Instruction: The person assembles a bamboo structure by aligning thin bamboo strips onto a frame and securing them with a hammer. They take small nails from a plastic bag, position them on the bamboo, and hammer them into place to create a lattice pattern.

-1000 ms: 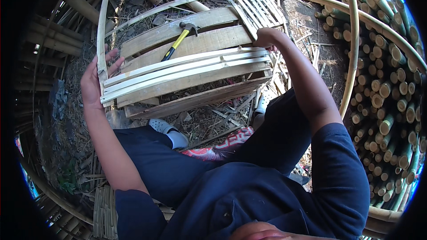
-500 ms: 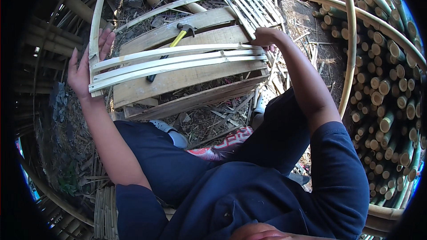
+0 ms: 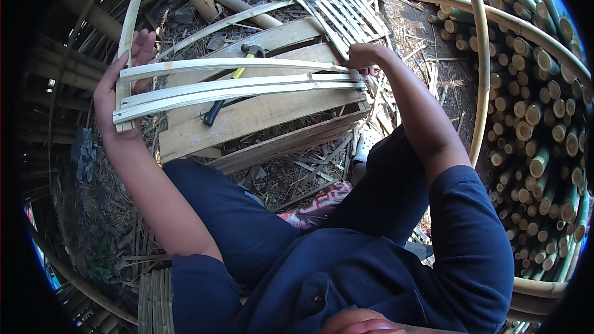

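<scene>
Split bamboo slats [image 3: 235,91] run across in front of me, joined at the left to an upright bamboo strip [image 3: 125,43]. At that corner, my left hand [image 3: 116,96] has the strip between its thumb and fingers, with the fingers fairly straight behind it. My right hand [image 3: 365,57] is closed around the slats' right end, its fingertips partly hidden. Under the slats is a low wooden bench of planks [image 3: 216,127]. A claw hammer [image 3: 238,73] with a yellow and black handle rests on it, partly covered by the slats.
A small bamboo slat panel [image 3: 340,12] leans beyond the bench. Cut bamboo poles [image 3: 538,117] are stacked at the right, behind a curved bamboo pole [image 3: 482,55]. Bamboo scraps [image 3: 309,173] litter the ground, and a red and white patterned sack [image 3: 318,207] lies between my legs.
The slats' left end has shifted slightly left and toward me. My left thumb has closed in against the upright strip. My right hand stays at the right end, and the view has shifted slightly.
</scene>
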`<state>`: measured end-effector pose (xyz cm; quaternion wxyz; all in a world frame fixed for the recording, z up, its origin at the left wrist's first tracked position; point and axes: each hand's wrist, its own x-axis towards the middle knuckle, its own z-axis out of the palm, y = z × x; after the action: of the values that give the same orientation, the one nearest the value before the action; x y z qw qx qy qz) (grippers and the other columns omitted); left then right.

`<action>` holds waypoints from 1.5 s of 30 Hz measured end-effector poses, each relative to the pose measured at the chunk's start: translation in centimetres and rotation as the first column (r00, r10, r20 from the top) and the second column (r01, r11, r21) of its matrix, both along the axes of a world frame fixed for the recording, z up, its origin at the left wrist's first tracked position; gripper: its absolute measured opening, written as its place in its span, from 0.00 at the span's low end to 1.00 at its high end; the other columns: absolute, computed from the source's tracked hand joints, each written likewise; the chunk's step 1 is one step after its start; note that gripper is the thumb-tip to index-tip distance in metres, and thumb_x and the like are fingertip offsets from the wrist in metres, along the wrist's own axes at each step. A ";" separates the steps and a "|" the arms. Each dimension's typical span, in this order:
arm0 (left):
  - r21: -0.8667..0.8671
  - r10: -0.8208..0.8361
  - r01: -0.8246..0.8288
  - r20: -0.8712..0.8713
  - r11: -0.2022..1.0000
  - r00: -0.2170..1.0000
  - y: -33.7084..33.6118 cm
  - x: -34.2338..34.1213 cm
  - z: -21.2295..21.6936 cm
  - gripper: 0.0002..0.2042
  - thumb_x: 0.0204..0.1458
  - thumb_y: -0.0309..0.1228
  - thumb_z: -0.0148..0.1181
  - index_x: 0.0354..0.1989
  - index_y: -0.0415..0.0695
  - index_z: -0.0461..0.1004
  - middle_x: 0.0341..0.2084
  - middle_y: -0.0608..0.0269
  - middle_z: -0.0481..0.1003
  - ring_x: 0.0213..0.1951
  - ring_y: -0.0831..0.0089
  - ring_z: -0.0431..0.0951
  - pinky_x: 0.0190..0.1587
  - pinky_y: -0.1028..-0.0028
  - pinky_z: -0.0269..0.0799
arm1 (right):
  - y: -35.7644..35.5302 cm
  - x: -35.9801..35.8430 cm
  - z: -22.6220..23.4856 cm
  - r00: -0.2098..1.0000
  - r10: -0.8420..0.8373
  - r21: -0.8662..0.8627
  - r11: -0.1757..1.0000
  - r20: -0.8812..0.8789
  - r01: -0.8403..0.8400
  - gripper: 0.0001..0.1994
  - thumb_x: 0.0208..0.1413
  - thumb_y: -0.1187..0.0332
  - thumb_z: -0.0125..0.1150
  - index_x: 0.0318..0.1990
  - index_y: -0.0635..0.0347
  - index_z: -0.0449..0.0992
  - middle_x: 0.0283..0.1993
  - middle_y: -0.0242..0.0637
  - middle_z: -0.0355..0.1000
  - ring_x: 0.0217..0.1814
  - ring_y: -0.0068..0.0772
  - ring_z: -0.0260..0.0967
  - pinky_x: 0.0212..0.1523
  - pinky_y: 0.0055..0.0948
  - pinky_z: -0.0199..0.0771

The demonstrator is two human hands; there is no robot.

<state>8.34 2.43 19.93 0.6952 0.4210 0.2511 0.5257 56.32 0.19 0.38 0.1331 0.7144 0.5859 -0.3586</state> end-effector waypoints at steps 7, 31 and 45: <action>-0.038 0.066 -0.067 -0.034 0.997 0.997 -0.4 2.2 2.1 0.23 0.64 0.24 0.42 0.66 0.23 0.54 0.62 0.36 0.66 0.66 0.56 0.69 0.52 0.67 0.85 | -0.1 0.2 0.1 1.000 0.010 0.006 1.000 0.011 -0.010 0.27 0.68 0.53 0.48 0.32 0.72 0.82 0.28 0.46 0.81 0.28 0.36 0.81 0.30 0.33 0.85; 0.121 0.046 -0.016 -0.255 0.993 0.966 1.3 9.3 8.8 0.21 0.62 0.26 0.44 0.60 0.21 0.61 0.56 0.38 0.72 0.63 0.55 0.73 0.55 0.65 0.83 | 0.1 1.9 -0.2 0.989 0.013 -0.054 0.998 -0.147 -0.022 0.18 0.61 0.66 0.48 0.40 0.75 0.80 0.35 0.49 0.82 0.31 0.36 0.81 0.30 0.29 0.86; 0.160 -0.167 0.199 -0.195 0.967 0.967 5.5 13.6 12.0 0.26 0.61 0.21 0.44 0.66 0.22 0.48 0.60 0.36 0.64 0.64 0.43 0.69 0.60 0.48 0.78 | 0.4 3.6 -2.0 0.962 -0.089 -0.073 0.995 -0.258 0.073 0.14 0.51 0.74 0.49 0.35 0.73 0.82 0.35 0.50 0.81 0.30 0.35 0.82 0.31 0.30 0.87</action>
<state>21.92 7.95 31.89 0.6749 0.5487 0.2246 0.4394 59.96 0.57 -1.63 0.0626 0.6799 0.5569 -0.4729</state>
